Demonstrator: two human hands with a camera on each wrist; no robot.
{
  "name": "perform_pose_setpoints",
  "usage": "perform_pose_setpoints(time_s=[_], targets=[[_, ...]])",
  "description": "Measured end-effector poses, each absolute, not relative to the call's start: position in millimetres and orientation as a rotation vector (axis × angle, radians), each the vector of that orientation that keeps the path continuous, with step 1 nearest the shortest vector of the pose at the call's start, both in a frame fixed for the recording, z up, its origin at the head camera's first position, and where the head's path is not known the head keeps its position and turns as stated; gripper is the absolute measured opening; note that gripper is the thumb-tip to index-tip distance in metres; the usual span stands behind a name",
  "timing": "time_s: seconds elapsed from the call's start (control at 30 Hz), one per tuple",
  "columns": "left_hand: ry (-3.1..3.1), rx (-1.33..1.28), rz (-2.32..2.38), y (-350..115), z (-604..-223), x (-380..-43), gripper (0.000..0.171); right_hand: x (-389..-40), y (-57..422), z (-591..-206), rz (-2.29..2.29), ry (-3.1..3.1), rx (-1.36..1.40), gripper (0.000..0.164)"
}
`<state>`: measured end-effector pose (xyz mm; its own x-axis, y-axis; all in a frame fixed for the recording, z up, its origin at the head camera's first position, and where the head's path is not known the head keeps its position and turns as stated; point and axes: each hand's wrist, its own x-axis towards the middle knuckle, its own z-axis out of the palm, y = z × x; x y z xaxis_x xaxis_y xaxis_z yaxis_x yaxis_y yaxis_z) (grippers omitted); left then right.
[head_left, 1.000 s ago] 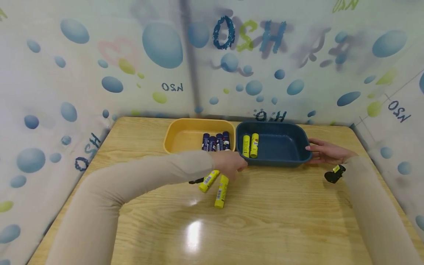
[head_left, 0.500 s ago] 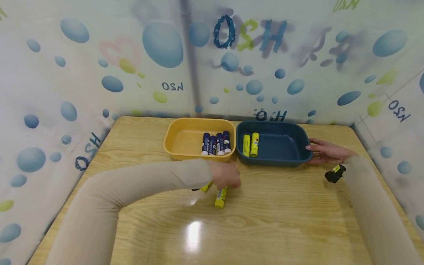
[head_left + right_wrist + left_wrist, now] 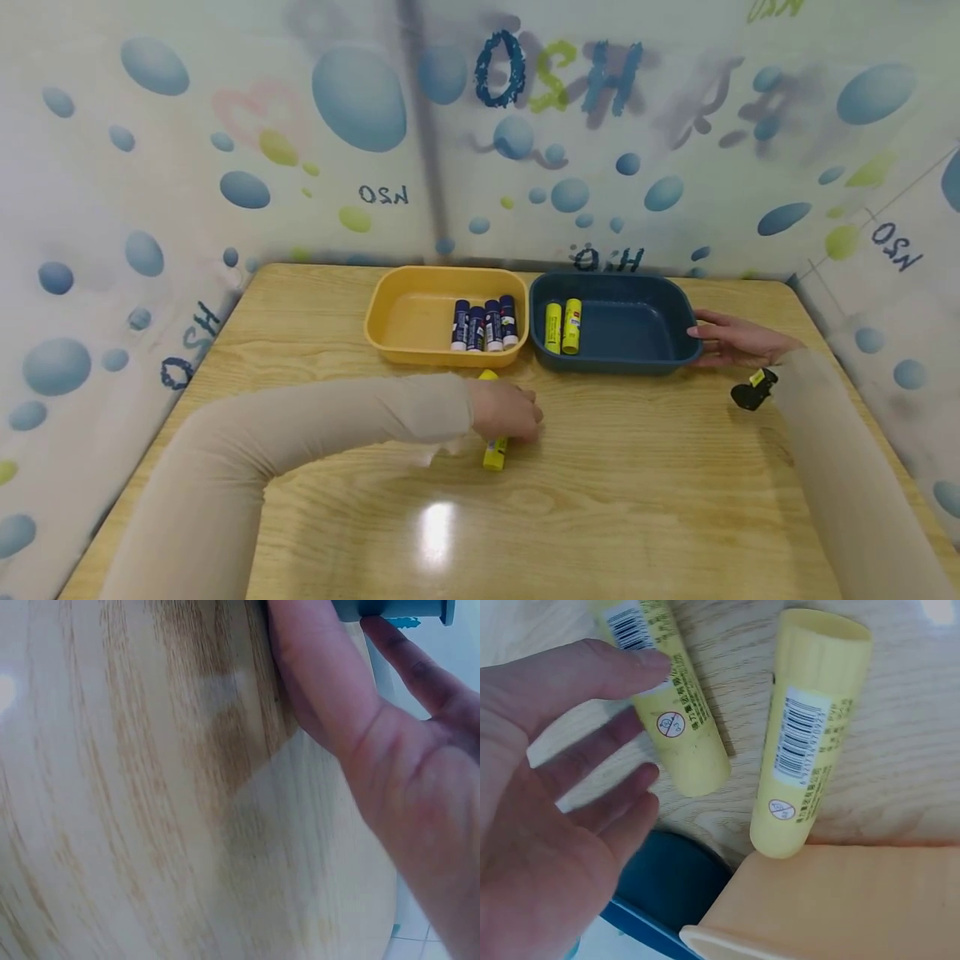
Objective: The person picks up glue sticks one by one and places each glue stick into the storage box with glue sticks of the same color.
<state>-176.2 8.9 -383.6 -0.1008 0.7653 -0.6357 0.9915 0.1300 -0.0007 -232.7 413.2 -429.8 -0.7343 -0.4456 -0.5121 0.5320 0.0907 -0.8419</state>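
Observation:
My left hand (image 3: 507, 412) is over the nearer yellow glue stick (image 3: 494, 457), which lies on the table. In the left wrist view, the thumb overlaps the label of that glue stick, and the other fingers are loosely bent beside it. A second yellow glue stick (image 3: 802, 742) lies by the yellow bin (image 3: 855, 889); in the head view my hand and sleeve cover most of it. At the far right, my right hand (image 3: 738, 343) holds the end of the blue bin (image 3: 615, 364), its thumb at the rim. Two yellow glue sticks (image 3: 562, 327) rest inside the blue bin.
Several dark blue glue sticks (image 3: 483, 325) with white ends stand along the right side of the yellow bin. Both bins are side by side near the table's back edge. A patterned wall (image 3: 465, 183) rises behind the wooden table (image 3: 600, 500). A black wrist device (image 3: 753, 390) hangs under the right wrist.
My left hand has come back from the blue bin's near-left corner, toward me and down over the nearer yellow glue stick. The right hand keeps its place at the bin.

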Motion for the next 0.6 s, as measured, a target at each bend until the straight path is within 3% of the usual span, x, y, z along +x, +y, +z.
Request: perform_pose_setpoints(time_s=[0.6], targets=[[1.844, 1.834, -0.690, 8.8, -391.7, -172.6, 0.032, -231.4, 412.3, -428.2, -1.759, 1.627, 0.077, 0.077]])
